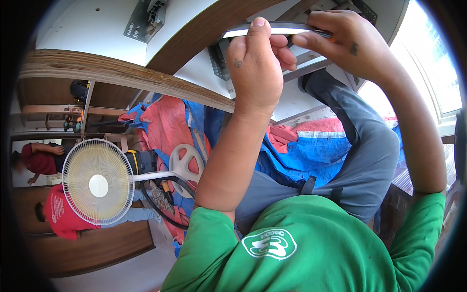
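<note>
A long thin strip (287,31) with a bright white face and a dark edge spans my two raised hands at the top of the view. My left hand (255,73) is closed at its left part, thumb laid over it and fingers curled below. On the strip's right end my right hand (348,44) pinches, fingers above and thumb beneath. Something small and orange shows by the right palm; its kind is hidden. Close behind the hands is a brown wooden panel edge (194,34) of a white cabinet.
Metal hinge hardware (146,19) sits on the white panel. A plywood edge (121,73) crosses at left. A standing fan (98,185) is beside my left arm, near blue and red tarpaulin (165,117). A person in a red shirt (68,211) and another person (44,158) are farther left. A window (433,58) is at right.
</note>
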Demonstrator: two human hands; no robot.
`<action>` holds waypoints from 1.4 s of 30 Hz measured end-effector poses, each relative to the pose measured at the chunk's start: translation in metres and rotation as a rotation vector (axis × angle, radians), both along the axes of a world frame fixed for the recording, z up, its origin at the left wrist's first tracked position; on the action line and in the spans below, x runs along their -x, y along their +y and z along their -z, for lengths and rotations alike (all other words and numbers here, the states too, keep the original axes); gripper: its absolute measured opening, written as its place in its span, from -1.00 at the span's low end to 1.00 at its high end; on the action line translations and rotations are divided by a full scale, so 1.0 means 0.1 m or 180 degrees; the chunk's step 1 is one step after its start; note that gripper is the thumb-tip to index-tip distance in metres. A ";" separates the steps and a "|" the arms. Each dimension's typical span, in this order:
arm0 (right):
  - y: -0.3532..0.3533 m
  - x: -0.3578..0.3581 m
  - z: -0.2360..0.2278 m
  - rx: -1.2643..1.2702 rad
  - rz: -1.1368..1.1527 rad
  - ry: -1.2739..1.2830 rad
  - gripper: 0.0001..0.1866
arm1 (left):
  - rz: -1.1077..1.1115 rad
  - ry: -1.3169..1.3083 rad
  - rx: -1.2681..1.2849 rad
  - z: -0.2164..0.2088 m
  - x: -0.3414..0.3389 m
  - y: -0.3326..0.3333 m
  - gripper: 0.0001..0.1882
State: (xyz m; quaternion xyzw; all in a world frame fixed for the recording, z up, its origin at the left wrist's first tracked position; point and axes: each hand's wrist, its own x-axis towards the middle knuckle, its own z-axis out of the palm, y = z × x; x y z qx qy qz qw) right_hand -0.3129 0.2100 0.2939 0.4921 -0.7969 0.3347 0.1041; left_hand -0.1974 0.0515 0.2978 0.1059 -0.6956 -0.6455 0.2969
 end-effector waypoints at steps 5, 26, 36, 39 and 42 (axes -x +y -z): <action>0.48 0.19 -0.04 -0.0694 -0.0026 -0.0282 -0.51 | -0.0078 0.0000 -0.0162 0.00 0.01 0.05 -0.51; 0.62 0.20 0.07 -0.0426 0.0249 -0.0687 -0.27 | 0.0374 -0.0233 -0.0035 0.06 0.13 0.16 -0.42; 0.59 0.28 0.01 -0.0387 0.0244 -0.0385 -0.27 | 0.0120 -0.0099 -0.0301 0.03 0.13 0.22 -0.43; 0.54 0.26 -0.07 -0.0457 0.0420 -0.0583 -0.28 | 0.0307 0.0041 -0.0194 0.05 0.16 0.24 -0.43; 0.38 0.21 -0.11 -0.0458 0.0141 -0.0279 -0.29 | -0.0202 0.0099 -0.0563 0.04 0.06 0.11 -0.48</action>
